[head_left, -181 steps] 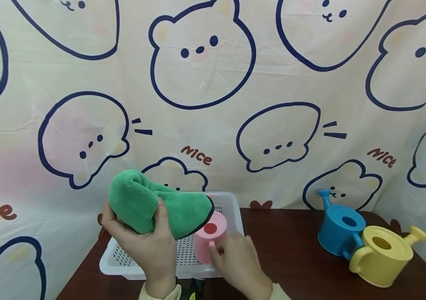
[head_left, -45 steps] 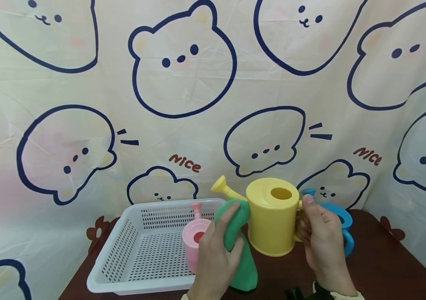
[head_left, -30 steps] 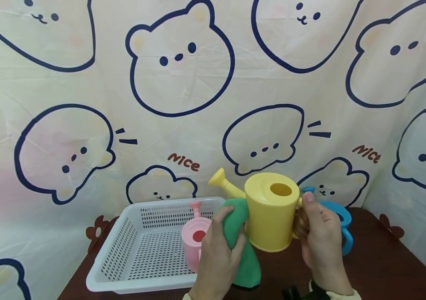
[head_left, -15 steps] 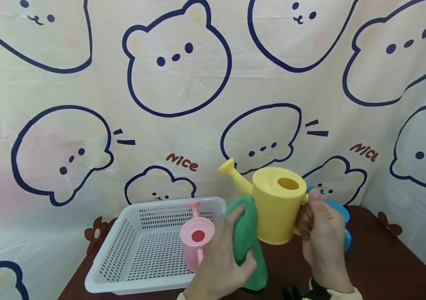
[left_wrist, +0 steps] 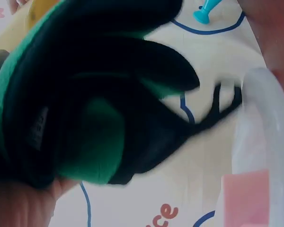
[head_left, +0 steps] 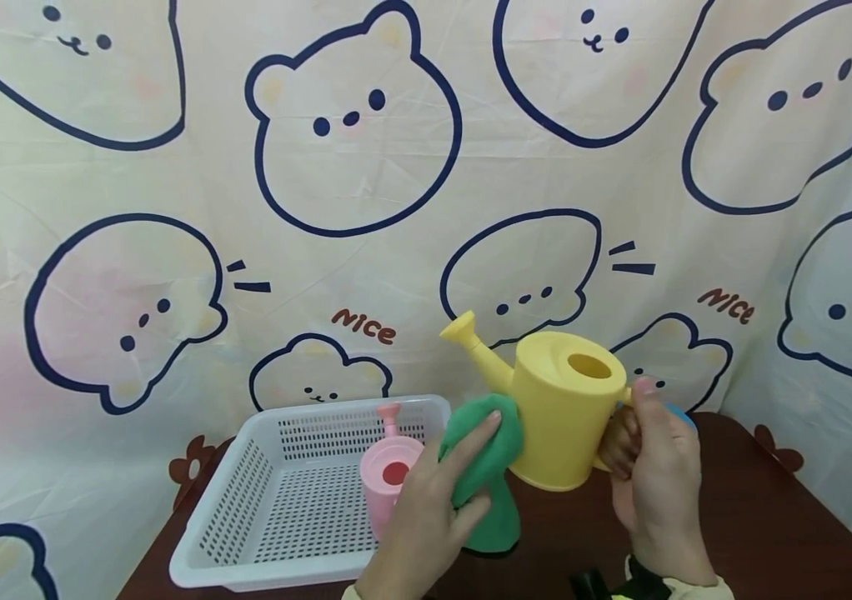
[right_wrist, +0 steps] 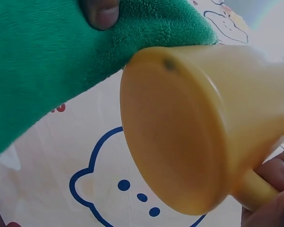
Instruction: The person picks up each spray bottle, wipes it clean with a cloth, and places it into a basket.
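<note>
My right hand [head_left: 654,475] grips the handle of a yellow toy watering can [head_left: 557,433] and holds it off the table, spout to the left. A green plush cloth [head_left: 497,517] with a dark edge is in my left hand [head_left: 429,508], its fingers bent over the folded top. The cloth touches the can's left side below the spout. In the right wrist view, the can's round base faces the camera, with a small dark spot [right_wrist: 169,64] near its rim, close to the cloth. Dark cloth folds fill much of the left wrist view, blurred.
A white perforated basket [head_left: 201,542] stands to the left, with a pink watering can [head_left: 381,462] at its right end, partly behind my left hand. A blue watering can [head_left: 684,417] is mostly hidden behind my right hand. The dark brown table [head_left: 771,517] extends right.
Six seconds ago my right hand was at the pink can's handle and the yellow can stood on the table. Lately the raised yellow can has shifted slightly up and right, and the cloth's folds have changed.
</note>
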The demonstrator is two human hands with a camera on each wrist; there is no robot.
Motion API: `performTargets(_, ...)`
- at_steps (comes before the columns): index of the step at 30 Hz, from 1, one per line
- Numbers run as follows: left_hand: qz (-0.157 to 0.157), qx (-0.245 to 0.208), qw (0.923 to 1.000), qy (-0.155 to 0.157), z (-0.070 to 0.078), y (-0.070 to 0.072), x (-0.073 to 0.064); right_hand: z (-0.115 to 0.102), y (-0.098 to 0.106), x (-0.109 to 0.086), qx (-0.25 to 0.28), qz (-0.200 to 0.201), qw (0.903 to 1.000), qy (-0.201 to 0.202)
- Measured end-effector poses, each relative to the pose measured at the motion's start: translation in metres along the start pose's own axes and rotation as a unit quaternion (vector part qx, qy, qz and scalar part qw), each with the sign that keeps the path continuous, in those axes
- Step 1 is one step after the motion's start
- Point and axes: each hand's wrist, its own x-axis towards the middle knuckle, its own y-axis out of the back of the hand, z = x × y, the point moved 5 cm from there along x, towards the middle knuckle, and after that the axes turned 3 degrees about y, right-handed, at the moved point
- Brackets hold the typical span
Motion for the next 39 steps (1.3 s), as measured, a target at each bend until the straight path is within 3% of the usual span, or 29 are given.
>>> performTargets(7,0.035,0.010,0.9991,-0.023,0.002,0.006,0.000,0.003,-0.003,-0.002,-0.020,-0.042,0.9989,-0.001)
performTargets(14,0.086,0.035,0.9954,-0.023,0.003,0.012,0.002,0.005,-0.004,-0.003,-0.038,-0.026,0.9989,-0.009)
performTargets(22,0.065,0.028,0.9975,0.009,0.005,0.011,0.002,0.004,-0.004,-0.003,-0.024,-0.010,0.9996,-0.012)
performTargets(29,0.068,0.040,0.9969,-0.002,0.008,0.014,0.001,0.002,-0.004,-0.001,-0.012,-0.026,0.9996,0.001)
performTargets(39,0.098,0.066,0.9927,-0.024,0.008,0.014,0.000,0.002,-0.005,-0.001,-0.007,-0.027,0.9996,0.005)
